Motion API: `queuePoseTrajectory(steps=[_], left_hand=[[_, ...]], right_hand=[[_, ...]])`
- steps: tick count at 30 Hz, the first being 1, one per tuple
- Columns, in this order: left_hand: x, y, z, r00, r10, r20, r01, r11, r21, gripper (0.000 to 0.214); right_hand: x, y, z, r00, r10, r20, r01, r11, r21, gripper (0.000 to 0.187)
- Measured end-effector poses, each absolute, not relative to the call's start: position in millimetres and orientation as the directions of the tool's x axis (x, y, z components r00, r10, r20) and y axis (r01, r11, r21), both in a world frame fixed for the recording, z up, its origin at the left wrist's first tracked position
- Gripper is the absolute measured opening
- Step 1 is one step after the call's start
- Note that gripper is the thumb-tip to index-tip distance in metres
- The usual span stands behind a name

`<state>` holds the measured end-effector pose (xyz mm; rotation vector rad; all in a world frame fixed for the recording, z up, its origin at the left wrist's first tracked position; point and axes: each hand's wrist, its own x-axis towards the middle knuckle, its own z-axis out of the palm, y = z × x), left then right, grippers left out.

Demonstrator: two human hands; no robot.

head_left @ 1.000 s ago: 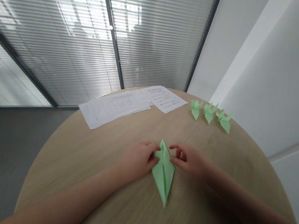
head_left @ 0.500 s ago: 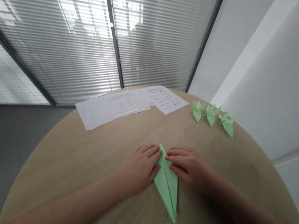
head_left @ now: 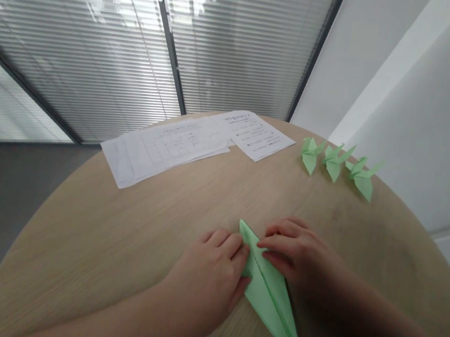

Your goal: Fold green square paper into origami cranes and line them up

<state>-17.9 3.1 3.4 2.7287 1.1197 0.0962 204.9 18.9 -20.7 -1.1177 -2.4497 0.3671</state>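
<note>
Narrow green origami fold (head_left: 269,291) on the table (head_left: 114,242), left hand (head_left: 210,272) touching one edge, right hand (head_left: 295,251) the other, can't tell if either pinches

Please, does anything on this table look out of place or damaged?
I see nothing spilled or damaged. Only the printed sheets at the far side of the table look slightly untidy, because they overlap at different angles. The three paper birds stand in a row, and the folded green paper shows no visible tear.
</note>
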Motion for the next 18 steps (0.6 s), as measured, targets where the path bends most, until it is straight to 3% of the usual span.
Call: queuePoseTrajectory(steps=[9, 18], left_hand=[[-26.6, 17.4, -1.5, 0.755, 0.655, 0.018, 0.630, -0.733, 0.257, 0.045], [-18.6, 3.3, 15.6, 0.736, 0.674, -0.069, 0.676, -0.725, 0.133, 0.016]], right_hand=[[197.6, 5.2, -1.2, -0.620, 0.783, 0.050, 0.669, 0.561, -0.487, 0.015], [202.9, -4.1, 10.1, -0.654, 0.756, 0.007, 0.712, 0.620, -0.330, 0.017]])
